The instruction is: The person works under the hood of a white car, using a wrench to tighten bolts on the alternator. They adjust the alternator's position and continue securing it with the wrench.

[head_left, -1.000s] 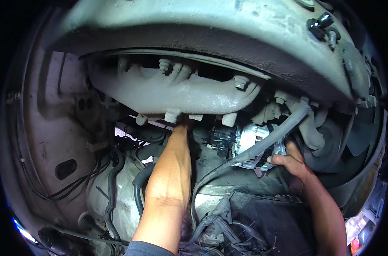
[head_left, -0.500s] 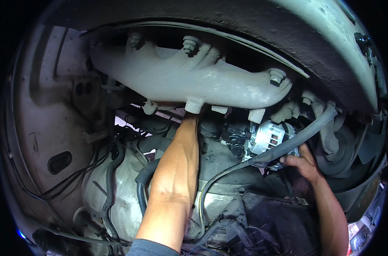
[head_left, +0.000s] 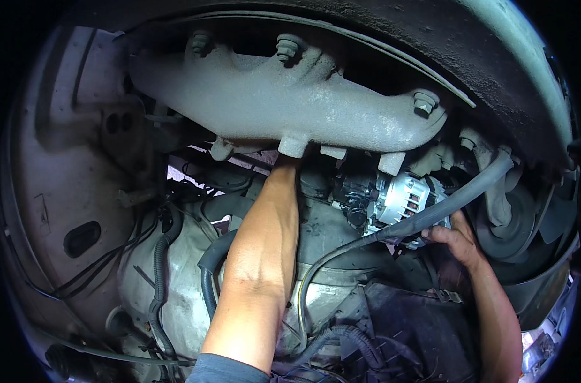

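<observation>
Alternator (head_left: 407,199), a ribbed silver metal unit, sits low in the engine bay just below the right end of the grey exhaust manifold (head_left: 290,105) and left of the large dark pulley (head_left: 509,220). It looks heavy for its size, rigid and hard-edged, with open cooling slots and a black plug block on its left side that seems the more breakable part; the cast housing is likely dusty or oily, so it could slip. The safest hold, in my judgement, is around the solid outer casing from below and from the right, away from the plug and wires. The right hand (head_left: 455,237) is at its lower right edge, fingers (head_left: 438,233) curled against the housing, though whether they truly grip it or only rest there I cannot tell. The left hand is out of sight: the left forearm (head_left: 262,255) runs up the middle and vanishes behind the manifold, so I cannot tell how its fingers stand. A thick grey hose (head_left: 453,198) crosses right over the front of the alternator, from the upper right down to the left, where it narrows to a thin cable; it blocks a straight pull outward. Black ribbed hoses (head_left: 207,271) lie beside the left forearm, loose thin wires (head_left: 96,271) hang at the left by the body panel (head_left: 54,166), and the manifold closes off the room above.
</observation>
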Demonstrator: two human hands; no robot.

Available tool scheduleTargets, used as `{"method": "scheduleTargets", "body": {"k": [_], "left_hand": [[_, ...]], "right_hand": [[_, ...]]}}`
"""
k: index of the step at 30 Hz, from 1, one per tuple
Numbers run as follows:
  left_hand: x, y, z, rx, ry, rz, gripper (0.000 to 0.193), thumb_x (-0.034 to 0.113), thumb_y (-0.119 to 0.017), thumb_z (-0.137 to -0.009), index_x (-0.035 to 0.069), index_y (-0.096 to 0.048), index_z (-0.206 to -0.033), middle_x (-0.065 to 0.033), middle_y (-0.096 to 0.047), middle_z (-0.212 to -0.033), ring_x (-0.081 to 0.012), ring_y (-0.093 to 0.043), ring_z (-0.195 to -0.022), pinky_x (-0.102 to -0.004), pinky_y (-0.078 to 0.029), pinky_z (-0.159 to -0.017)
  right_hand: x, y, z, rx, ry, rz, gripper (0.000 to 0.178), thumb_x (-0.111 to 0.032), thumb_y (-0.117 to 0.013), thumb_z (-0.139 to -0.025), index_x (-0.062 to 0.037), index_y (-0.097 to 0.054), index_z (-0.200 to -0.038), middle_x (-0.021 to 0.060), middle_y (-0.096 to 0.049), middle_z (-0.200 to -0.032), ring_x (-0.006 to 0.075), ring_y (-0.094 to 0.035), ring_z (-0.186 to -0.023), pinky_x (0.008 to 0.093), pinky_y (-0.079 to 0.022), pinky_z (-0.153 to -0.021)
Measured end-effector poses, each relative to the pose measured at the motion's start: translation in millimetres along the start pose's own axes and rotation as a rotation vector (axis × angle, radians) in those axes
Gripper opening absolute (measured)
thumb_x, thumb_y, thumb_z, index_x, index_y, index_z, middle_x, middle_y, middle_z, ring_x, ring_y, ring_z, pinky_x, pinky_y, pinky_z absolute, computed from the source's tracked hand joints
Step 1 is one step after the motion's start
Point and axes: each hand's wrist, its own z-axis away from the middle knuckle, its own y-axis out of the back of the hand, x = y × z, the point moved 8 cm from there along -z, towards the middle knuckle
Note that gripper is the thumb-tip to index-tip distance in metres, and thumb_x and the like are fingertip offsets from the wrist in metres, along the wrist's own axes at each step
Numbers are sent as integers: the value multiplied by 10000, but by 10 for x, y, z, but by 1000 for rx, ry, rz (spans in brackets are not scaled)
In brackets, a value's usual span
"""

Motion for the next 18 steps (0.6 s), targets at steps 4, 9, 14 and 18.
{"method": "scheduleTargets", "body": {"k": [4,9,14,18], "left_hand": [[0,-20,-5,-4,-5,-3,530,409,-412,-993,107,-496,-1421,-199,-472,-1467,-339,-488,-1318,-423,-410,-1057],[8,-32,-8,12,-28,-6,532,410,-414,-992,107,-494,-1422,-197,-469,-1469,-338,-483,-1322,-423,-406,-1061],[-17,-21,-36,37,-43,-13,534,411,-416,-992,107,-491,-1424,-195,-466,-1472,-337,-479,-1325,-423,-402,-1065],[-23,19,-64,53,-49,-26,536,412,-417,-991,107,-489,-1426,-193,-464,-1474,-336,-476,-1328,-423,-399,-1068]], "right_hand": [[14,-34,15,-22,-31,-39,929,-284,-755,-658,69,-367,-1426,194,-539,-1300,296,-492,-1233,375,-346,-1080],[-30,-89,2,-91,-30,-91,912,-297,-744,-658,72,-386,-1411,194,-543,-1286,289,-493,-1228,367,-344,-1080],[-120,-36,-6,-24,71,49,878,-288,-739,-655,75,-410,-1384,181,-556,-1243,281,-512,-1179,355,-372,-1047],[-141,-55,-4,-35,82,7,819,-268,-743,-672,68,-436,-1353,155,-577,-1187,259,-537,-1119,350,-403,-1007]]}}
